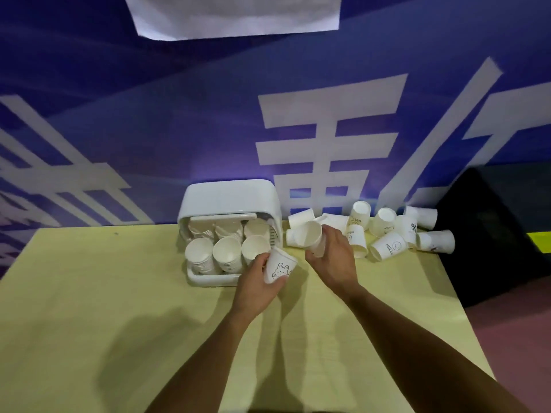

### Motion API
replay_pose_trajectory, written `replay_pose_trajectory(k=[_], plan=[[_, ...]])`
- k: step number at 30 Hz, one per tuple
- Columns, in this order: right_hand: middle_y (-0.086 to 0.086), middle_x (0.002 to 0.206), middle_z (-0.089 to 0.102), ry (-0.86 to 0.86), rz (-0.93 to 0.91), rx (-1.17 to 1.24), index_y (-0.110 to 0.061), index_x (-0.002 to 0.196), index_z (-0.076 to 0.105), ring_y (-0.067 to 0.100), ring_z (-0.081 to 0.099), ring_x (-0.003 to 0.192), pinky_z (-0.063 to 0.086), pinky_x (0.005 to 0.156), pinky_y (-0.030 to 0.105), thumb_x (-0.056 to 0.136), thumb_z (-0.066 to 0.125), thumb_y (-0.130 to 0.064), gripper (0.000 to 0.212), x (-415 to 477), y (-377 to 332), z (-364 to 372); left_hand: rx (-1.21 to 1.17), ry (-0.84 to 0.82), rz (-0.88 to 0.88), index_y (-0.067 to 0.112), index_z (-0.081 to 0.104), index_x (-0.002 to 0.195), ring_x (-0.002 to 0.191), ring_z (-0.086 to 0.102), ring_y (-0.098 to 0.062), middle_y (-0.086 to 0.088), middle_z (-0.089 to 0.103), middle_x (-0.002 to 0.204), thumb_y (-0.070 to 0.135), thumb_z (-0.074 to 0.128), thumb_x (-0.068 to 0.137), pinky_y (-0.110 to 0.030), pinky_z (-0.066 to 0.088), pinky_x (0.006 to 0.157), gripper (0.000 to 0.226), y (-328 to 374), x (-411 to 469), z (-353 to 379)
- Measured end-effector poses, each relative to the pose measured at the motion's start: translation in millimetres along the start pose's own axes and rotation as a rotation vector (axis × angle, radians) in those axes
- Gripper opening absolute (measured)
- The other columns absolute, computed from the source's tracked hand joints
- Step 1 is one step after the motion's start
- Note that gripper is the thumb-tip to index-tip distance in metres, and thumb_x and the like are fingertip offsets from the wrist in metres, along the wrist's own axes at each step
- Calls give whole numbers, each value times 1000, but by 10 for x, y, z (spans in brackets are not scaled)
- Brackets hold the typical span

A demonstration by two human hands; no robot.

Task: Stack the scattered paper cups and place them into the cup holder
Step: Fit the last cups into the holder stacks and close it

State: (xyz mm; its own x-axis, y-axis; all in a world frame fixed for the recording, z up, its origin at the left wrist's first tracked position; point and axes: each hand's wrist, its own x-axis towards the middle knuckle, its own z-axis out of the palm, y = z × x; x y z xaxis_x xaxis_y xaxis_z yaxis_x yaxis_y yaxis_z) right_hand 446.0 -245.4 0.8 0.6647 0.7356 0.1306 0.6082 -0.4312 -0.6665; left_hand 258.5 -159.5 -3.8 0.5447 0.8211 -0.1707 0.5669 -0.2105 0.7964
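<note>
A white cup holder (205,280) with a raised lid stands at the back of the yellow table, holding several stacks of paper cups (200,254). My left hand (256,287) grips a white cup with a rabbit drawing (278,268), just right of the holder's front. My right hand (334,260) holds a plain white cup (308,236), tilted with its mouth toward the left. Several loose paper cups (387,245) lie scattered on their sides to the right, some printed "HELLO".
A blue wall banner with large white characters (325,150) rises right behind the table. A dark object (492,234) stands beyond the table's right edge. The yellow tabletop (104,293) stretches wide to the left and front.
</note>
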Motion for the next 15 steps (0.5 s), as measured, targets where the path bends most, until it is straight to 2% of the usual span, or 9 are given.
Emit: replay_pose_trajectory(k=[4,7,10,15], plan=[[-1,118,60,-11,10,172,-21,127,51,20,55,108,49,90,41,76,72,-41,59,22,-376,123,-73,99,-15,35,56,116,90,65,3,19,68,103,49,76,68,-33,58,79,53,-86,-45,-335],[-8,122,59,-38,19,257,-27,128,48,14,55,109,53,90,41,74,72,-51,63,29,-615,265,-105,187,-22,33,55,123,93,62,5,20,67,107,43,78,72,-26,55,78,57,-156,-68,-587],[-10,123,59,-58,23,294,-29,129,46,12,56,109,54,91,40,74,76,-51,66,22,-800,398,-137,291,-42,30,52,128,99,62,2,18,65,110,35,79,76,-18,48,76,59,-207,-75,-795],[-14,121,58,-95,19,351,-33,131,42,8,57,108,49,85,27,76,79,-44,67,-42,-1077,517,-151,379,-35,33,48,130,103,61,-6,20,62,113,31,79,74,-30,51,86,63,-256,-8,-986]])
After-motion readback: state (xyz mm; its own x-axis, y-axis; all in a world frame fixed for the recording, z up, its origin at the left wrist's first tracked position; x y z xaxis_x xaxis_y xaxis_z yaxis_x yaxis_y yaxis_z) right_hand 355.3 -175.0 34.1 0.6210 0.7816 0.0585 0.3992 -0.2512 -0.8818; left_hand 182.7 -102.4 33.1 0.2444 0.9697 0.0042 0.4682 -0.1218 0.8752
